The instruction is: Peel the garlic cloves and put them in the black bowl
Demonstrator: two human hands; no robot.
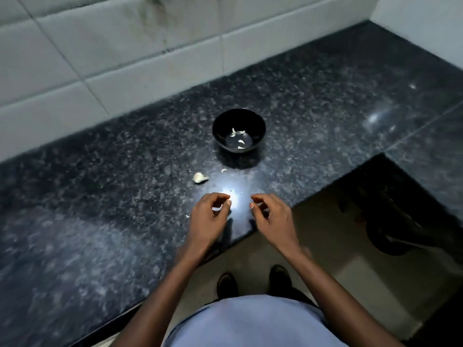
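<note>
On the dark speckled countertop (313, 101), as shown in the head view, the black bowl (238, 130) was set well beyond the hands, near the tiled wall (125, 58). Several pale cloves (239, 139) were seen lying apart on its floor. An unpeeled clove (199, 177) was left on the counter between the bowl and the left hand (209, 216), and a small scrap of skin (223, 170) lay just beside the bowl's base.

Both hands were held low over the counter's front edge, close together but apart. The left hand's fingers were curled, thumb and forefinger nearly meeting; something pale showed by the fingertip, yet against the bright glare (233, 196) it could not be told whether a clove, a shred of skin or only a nail was seen. The right hand (271, 216) was likewise loosely curled, and nothing could be made out in it.

The chief risk was judged to lie in that glare: a small clove or peel could be lost against it, or nudged off the near edge onto the floor (275, 246). Peel could also be carried into the bowl with the cloves.

The waiting clove appeared plump and whitish, its papery skin intact.
</note>
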